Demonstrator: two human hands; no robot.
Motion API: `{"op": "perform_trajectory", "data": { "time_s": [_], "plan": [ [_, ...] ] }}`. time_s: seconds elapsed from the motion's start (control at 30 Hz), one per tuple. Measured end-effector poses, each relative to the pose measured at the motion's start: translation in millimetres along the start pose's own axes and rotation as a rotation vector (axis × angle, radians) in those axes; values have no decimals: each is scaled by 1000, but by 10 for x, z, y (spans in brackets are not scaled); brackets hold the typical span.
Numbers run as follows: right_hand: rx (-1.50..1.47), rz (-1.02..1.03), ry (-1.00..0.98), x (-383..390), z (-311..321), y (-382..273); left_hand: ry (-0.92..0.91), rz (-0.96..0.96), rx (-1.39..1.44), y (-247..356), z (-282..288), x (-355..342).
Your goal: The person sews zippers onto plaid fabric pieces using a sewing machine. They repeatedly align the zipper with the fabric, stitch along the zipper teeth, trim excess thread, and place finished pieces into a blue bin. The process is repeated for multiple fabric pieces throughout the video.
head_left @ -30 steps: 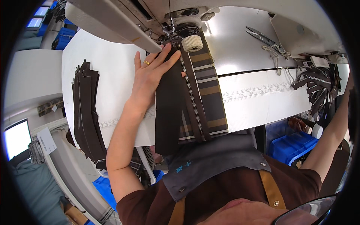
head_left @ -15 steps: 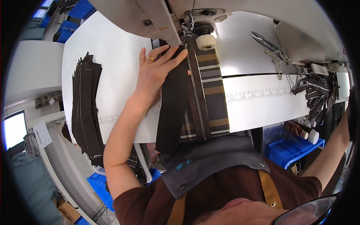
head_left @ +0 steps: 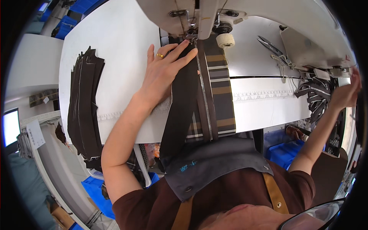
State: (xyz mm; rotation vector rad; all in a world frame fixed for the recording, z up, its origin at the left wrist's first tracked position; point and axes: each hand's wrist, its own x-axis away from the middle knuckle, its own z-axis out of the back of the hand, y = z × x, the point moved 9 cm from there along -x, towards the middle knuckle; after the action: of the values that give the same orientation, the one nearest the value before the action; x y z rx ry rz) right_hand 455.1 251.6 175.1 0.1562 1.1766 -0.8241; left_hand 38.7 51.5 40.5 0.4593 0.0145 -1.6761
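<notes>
My left hand (head_left: 163, 73) lies with spread fingers on a long dark fabric strip (head_left: 181, 103), its fingertips close in front of the sewing machine's presser foot (head_left: 191, 34). Beside the strip, a metal zipper (head_left: 203, 90) on brown tape runs from the foot toward my lap. Under the zipper is a plaid fabric panel (head_left: 223, 101) in dark grey, tan and white. My right hand (head_left: 345, 92) is raised at the far right, by the end of the sewing machine (head_left: 306, 38). Its fingers are partly lost at the dark picture rim, and whatever they touch is hidden.
A stack of dark fabric pieces (head_left: 83, 103) lies on the white table (head_left: 122, 50) at left. Scissors (head_left: 272, 46) with a cord rest behind the needle area at right. A bundle of zippers (head_left: 316, 96) hangs near my right forearm. Blue bins (head_left: 283, 153) stand below.
My right hand has risen into view at the right, beside the machine's end. My left hand stays on the strip. The whole view has shifted slightly.
</notes>
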Motion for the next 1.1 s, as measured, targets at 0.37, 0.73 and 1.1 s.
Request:
{"op": "perform_trajectory", "data": {
  "time_s": [0.37,0.73,1.1],
  "plan": [
    [-378,548,-638,1167,-2164,-2493,8,-25,-47,1,-35,-22],
    [-402,314,-746,1160,-2236,-2283,27,-10,-44,3,-38,-6],
    [-324,302,-713,1130,-2388,-2253,6,-8,-48,7,-32,-10]
  ]
}}
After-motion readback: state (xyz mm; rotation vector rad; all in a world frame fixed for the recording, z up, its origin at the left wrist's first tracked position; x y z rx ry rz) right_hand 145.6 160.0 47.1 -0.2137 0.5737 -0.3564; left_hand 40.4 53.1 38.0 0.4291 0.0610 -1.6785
